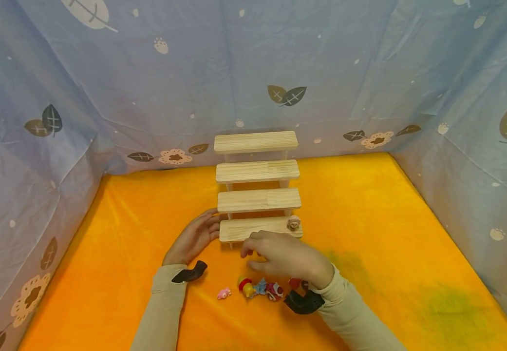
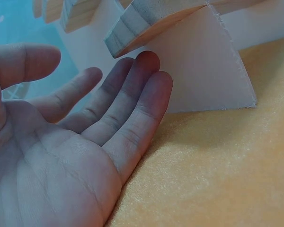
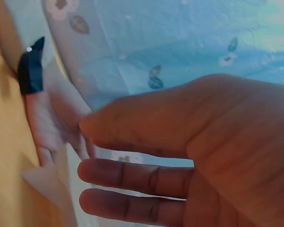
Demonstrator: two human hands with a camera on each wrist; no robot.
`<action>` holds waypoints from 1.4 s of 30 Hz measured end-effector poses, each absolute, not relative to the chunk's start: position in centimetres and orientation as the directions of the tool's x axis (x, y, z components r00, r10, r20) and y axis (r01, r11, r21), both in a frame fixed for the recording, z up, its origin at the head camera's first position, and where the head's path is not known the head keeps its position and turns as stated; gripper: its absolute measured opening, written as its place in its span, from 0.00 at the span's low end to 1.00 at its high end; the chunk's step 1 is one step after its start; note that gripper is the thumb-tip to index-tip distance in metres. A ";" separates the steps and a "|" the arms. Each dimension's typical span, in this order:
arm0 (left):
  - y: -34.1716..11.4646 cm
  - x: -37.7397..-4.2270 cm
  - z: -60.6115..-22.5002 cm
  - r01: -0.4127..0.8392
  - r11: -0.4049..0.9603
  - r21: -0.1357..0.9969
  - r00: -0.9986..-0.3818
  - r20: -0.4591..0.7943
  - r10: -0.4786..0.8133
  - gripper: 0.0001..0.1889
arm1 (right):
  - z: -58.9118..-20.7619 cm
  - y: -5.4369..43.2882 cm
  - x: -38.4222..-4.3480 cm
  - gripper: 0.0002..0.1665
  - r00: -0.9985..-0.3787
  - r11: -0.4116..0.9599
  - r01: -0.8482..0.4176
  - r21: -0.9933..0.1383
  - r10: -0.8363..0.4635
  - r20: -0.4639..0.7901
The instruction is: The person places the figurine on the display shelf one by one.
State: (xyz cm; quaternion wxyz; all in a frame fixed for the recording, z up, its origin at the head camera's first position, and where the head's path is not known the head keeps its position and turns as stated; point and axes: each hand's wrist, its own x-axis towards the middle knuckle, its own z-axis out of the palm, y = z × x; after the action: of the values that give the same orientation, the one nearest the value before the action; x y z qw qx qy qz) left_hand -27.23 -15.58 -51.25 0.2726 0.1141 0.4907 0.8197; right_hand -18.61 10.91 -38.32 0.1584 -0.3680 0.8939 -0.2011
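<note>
A wooden step shelf (image 1: 259, 201) with several tiers and white side panels (image 2: 199, 71) stands upright on the orange cloth. My left hand (image 1: 195, 237) is at the shelf's lower left side, its fingers lightly bent and their tips at the white panel; whether they touch it I cannot tell. Just in front of the bottom tier hovers my right hand (image 1: 281, 256), fingers loose and apart, with nothing between them. A small brownish figurine (image 1: 294, 223) sits at the right end of that tier.
Nearer me on the orange cloth (image 1: 104, 292) lie a pink figurine (image 1: 224, 293), a yellow-and-red one (image 1: 246, 287), a blue one (image 1: 260, 286) and a maroon-and-white one (image 1: 274, 291). Something red (image 1: 294, 282) is partly hidden by my right wrist. Patterned fabric (image 1: 183, 83) walls the back and sides.
</note>
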 end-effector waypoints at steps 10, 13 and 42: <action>-15.6 -27.3 -51.4 -0.325 -0.373 0.869 -0.819 -0.061 0.571 0.24 | -39.7 9.4 -17.7 0.16 -0.560 0.609 -0.614 -0.501 -0.784 -0.266; -15.6 -27.2 -51.4 -0.325 -0.378 0.867 -0.818 -0.057 0.573 0.24 | -40.0 9.2 -17.4 0.16 -0.547 0.599 -0.639 -0.483 -0.795 -0.262; -15.6 -27.1 -51.2 -0.330 -0.391 0.859 -0.823 -0.059 0.565 0.23 | -41.0 8.4 -16.7 0.12 -0.578 0.671 -0.652 -0.353 -0.741 -0.340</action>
State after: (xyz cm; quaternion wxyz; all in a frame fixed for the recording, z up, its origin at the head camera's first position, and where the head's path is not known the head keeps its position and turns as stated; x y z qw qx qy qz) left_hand -27.15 -15.58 -51.20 0.2713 0.1221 0.4805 0.8250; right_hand -16.70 8.39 -41.01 0.2350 -0.3944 0.8833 -0.0950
